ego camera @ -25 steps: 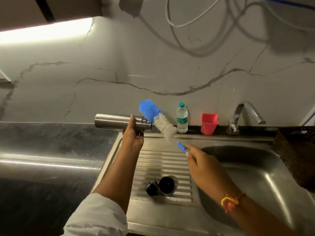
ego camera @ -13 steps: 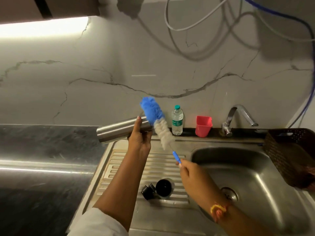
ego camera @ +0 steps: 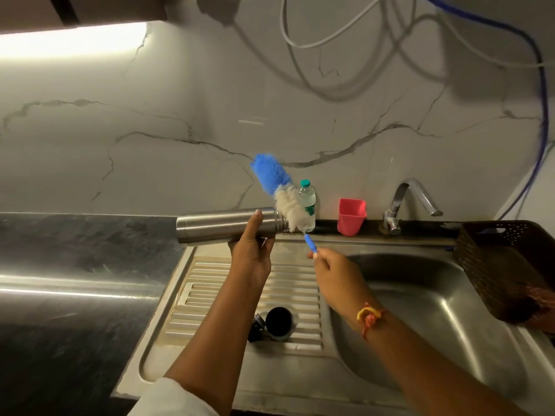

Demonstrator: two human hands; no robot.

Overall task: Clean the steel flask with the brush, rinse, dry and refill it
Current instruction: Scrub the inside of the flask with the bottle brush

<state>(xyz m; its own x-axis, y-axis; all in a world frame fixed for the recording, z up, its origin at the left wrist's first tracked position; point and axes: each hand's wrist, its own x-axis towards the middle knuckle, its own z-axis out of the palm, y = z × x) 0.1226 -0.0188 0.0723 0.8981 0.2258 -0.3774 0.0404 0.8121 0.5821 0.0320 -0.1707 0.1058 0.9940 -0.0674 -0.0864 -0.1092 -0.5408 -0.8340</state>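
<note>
Obs: my left hand [ego camera: 252, 250] is wrapped around the steel flask [ego camera: 225, 225], holding it nearly horizontal above the ribbed drainboard [ego camera: 234, 295], mouth pointing right toward the sink [ego camera: 420, 310]. My right hand [ego camera: 333, 271] pinches the blue handle end of the brush [ego camera: 280, 193] between closed fingertips. The brush stands tilted, blue tip up and to the left, white bristles just at the flask's mouth; whether they touch the rim I cannot tell. No bristles are inside yet.

Step in hand, as I judge it: getting the brush head into the neck. The shaft sits at a steep angle to the flask's axis, so I need to swing the blue tip down and round until it lines up with the opening, then feed it in tip first. A grip this far back gives little control; sliding my fingers nearer the bristles should steady the entry. Turning the brush as it goes should fold the bristles rather than jam them.

The flask's cap [ego camera: 278, 323] and stopper [ego camera: 256, 327] lie on the drainboard, well clear. The tap [ego camera: 411, 202] is not running. A plastic water bottle [ego camera: 307, 205] and a red cup [ego camera: 351, 216] stand on the ledge behind.
</note>
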